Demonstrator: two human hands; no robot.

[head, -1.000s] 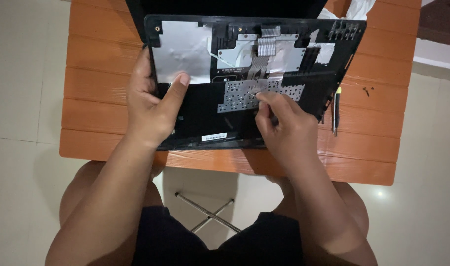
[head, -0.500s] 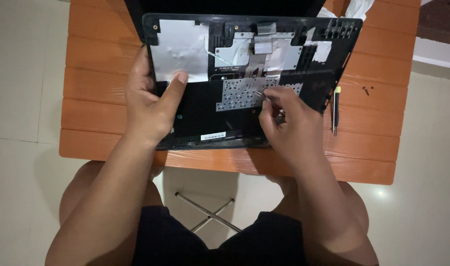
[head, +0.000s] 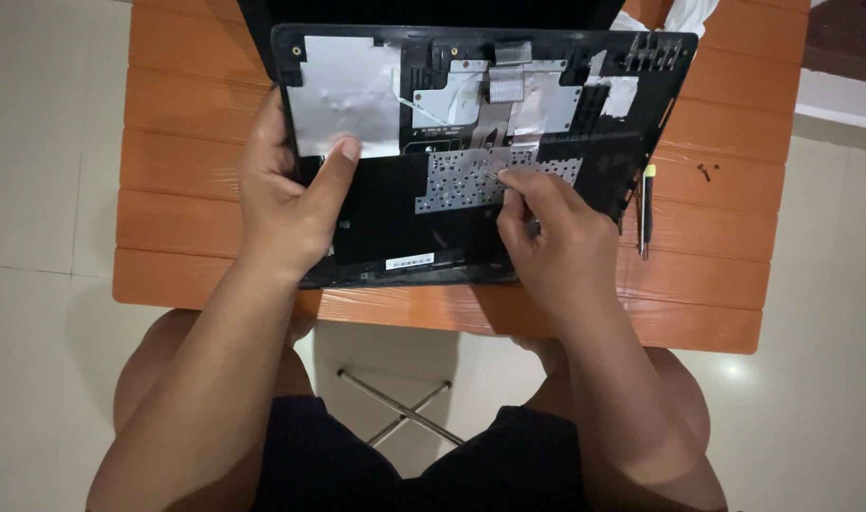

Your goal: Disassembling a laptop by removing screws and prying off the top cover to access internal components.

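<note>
The laptop keyboard panel (head: 480, 152) (flipped, underside up) is gripped by the left hand (head: 286, 204); right hand (head: 546, 237) fingers are pinched at its perforated metal plate (head: 456, 180), not yet freed.

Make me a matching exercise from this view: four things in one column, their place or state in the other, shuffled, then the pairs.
Things:
1. left hand
2. right hand
3. screwdriver
4. two small screws

Places:
A. lying on the orange table, just right of the laptop panel
B. fingertips on the perforated metal plate
C. gripping the panel's left edge, thumb on the silver foil
D. loose on the table, right of the screwdriver

Pairs: 1-C, 2-B, 3-A, 4-D
</note>
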